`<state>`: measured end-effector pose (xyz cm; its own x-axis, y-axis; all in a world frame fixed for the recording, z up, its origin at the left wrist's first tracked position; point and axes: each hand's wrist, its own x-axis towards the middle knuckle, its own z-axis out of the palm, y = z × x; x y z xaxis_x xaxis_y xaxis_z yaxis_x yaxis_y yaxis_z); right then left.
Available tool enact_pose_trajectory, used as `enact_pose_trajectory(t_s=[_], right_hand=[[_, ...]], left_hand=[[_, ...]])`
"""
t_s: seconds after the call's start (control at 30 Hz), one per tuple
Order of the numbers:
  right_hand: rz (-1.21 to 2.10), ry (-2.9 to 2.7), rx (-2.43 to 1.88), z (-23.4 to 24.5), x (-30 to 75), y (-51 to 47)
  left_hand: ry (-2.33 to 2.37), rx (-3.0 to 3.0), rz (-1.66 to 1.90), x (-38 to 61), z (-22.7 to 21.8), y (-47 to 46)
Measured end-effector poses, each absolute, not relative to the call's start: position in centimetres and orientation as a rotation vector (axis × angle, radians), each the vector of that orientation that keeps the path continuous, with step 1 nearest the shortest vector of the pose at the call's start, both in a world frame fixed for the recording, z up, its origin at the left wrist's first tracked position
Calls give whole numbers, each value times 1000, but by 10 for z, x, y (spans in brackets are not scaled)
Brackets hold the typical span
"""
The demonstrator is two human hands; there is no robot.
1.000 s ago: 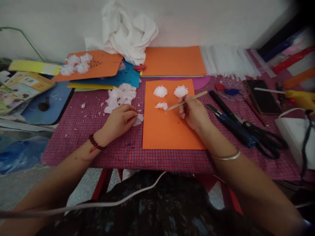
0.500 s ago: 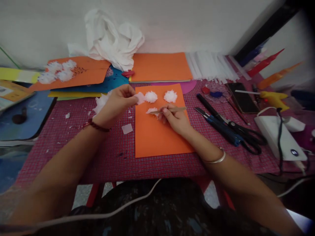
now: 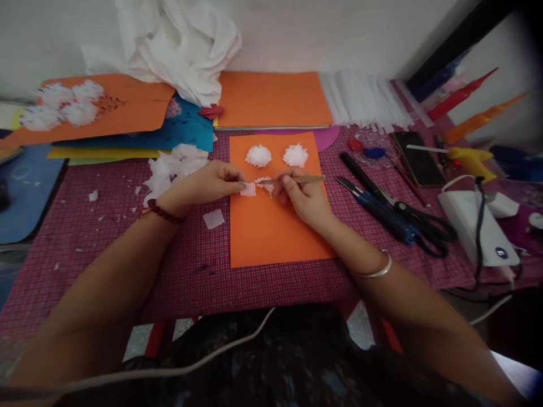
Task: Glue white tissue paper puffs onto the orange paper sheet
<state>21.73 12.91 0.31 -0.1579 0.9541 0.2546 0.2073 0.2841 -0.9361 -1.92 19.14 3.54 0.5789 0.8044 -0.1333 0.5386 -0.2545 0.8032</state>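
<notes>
While the right hand [image 3: 303, 199] is keeping the wooden stick [image 3: 313, 178] at the small tuft [image 3: 268, 187], the left hand [image 3: 212, 183] is now bringing a thin paper square [image 3: 248, 190] close to it. Half a second ago this square was being held farther from the body, just beside the left puff [image 3: 258, 156]; now it is being held over the left part of the orange sheet [image 3: 271, 237], to the left of the tuft. Whether it is already touching the tuft, one cannot tell.

The left thumb and fingers are pinching the square at its left side, and the right fingers are grasping the stick, whose left end is lying across the tuft. The tuft is sitting on the sheet, nearer than the left puff and the right puff [image 3: 296, 155], and it is looking thinner than both. So the change is probably meaning that paper and stick are working at one same spot. Another loose square [image 3: 214, 219] is lying on the checked cloth [image 3: 186, 282], left of the sheet, and no hand is touching it.
</notes>
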Motion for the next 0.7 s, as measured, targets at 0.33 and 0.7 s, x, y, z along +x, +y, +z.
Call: enact_pose_trajectory(t_s=[0.33,0.7], right_hand=[[1018,-1370,-1182,10,219,124],[825,-1854,-1142,11,214,115]], left_hand=[[1150,1931,553,4,16,186],[1115,1912,617,8,11,189]])
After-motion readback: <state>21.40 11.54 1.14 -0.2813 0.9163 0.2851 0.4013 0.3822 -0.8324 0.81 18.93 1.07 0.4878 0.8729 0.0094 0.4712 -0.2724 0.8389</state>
